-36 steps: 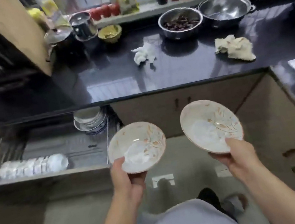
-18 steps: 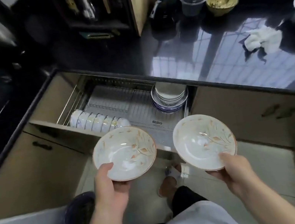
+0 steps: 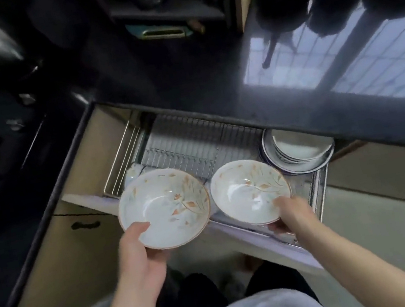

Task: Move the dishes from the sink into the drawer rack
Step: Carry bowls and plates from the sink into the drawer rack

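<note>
Two floral bowls up in the air over the open drawer rack. Left hand pinching the near rim of the left bowl, thumb inside, fingers underneath. Right hand doing the same with the right bowl, thumb over the rim, fingers tucked under. Both bowls roughly level, rims close together but not touching as far as visible.

Glazed ceramic, so probably stiff, a bit heavy for a one-point rim grip, and likely slick if wet from the sink. Chips easily on wire or on each other, so worth keeping apart. Better hold: palm under the base once lowering starts.

Plate stack already parked at the right end of the rack, half under the dark countertop. Wire slots in the middle look free.
</note>
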Demonstrator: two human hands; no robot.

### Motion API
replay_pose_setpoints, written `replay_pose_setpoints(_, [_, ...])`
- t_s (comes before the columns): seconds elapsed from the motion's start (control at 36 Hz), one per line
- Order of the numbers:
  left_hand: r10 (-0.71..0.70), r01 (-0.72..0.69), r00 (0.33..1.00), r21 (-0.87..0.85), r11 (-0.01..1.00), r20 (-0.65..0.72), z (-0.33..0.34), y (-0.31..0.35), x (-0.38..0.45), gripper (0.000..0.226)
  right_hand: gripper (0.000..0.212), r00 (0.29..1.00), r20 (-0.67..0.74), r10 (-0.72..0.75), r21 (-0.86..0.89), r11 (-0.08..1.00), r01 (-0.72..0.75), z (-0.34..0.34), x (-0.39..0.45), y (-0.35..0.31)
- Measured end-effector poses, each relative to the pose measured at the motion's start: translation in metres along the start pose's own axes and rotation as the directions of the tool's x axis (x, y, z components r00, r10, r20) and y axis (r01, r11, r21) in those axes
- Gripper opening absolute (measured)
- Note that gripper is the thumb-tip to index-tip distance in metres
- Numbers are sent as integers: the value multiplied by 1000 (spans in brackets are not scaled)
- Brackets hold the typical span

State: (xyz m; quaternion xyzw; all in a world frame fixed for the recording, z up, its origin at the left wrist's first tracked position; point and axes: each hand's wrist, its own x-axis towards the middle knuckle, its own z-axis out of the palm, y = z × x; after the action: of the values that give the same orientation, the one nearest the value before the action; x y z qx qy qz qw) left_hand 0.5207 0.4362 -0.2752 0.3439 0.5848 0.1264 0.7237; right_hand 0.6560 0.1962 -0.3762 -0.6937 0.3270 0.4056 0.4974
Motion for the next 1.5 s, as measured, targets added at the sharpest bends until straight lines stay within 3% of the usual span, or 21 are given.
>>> replay_pose_setpoints(0.19, [0, -1, 1000, 24, 1000, 20, 31, 10, 102, 54, 21, 997, -57, -42, -30, 999, 41, 71, 61, -3])
replay_pose_setpoints(0.25, [-12, 12, 1000, 9, 1000, 10, 36, 13, 136, 52, 24, 996, -88, -12, 11, 1000, 13, 81, 74, 6])
replay_pose_setpoints(0.36, [-49, 48, 997, 18, 999, 53, 52, 20, 202, 51, 18, 989, -108, 102, 253, 965, -71, 94, 98, 17])
replay_pose_setpoints(0.5, [-103, 105, 986, -10, 994, 132, 60, 21, 258, 49, 21, 983, -160, 84, 337, 941, -26, 120, 129, 14])
replay_pose_setpoints(0.69, [-118, 128, 973, -42, 991, 197, 54, 13, 288, 43, 21, 976, -118, 184, 489, 866, -104, 155, 170, -15])
replay_pose_setpoints(0.83, [-108, 122, 970, -52, 991, 217, 58, 10, 291, 37, 6, 968, -129, 213, 517, 848, -118, 161, 205, -37])
replay_pose_setpoints(0.97, [-119, 131, 967, -38, 991, 224, 58, 8, 292, 42, 6, 964, -162, 210, 537, 838, -93, 161, 225, -44])
replay_pose_setpoints(1.25, [-182, 175, 941, 49, 983, 286, 55, 9, 288, 45, 23, 960, -175, 220, 658, 751, -53, 167, 226, -42])
replay_pose_setpoints(1.33, [-198, 183, 940, 78, 980, 277, 57, 11, 288, 50, 29, 952, -221, 211, 583, 811, -44, 169, 209, -39])
replay_pose_setpoints(1.42, [-229, 209, 924, 97, 973, 306, 59, 12, 285, 59, 31, 921, -384, 61, 283, 958, 55, 172, 173, -37])
replay_pose_setpoints(1.44, [-252, 226, 912, 115, 967, 323, 60, 12, 283, 62, 33, 920, -390, -28, 182, 977, 107, 173, 158, -37])
replay_pose_setpoints(1.5, [-298, 250, 889, 176, 952, 348, 62, 11, 280, 64, 37, 951, -261, -167, 48, 981, 186, 175, 128, -38])
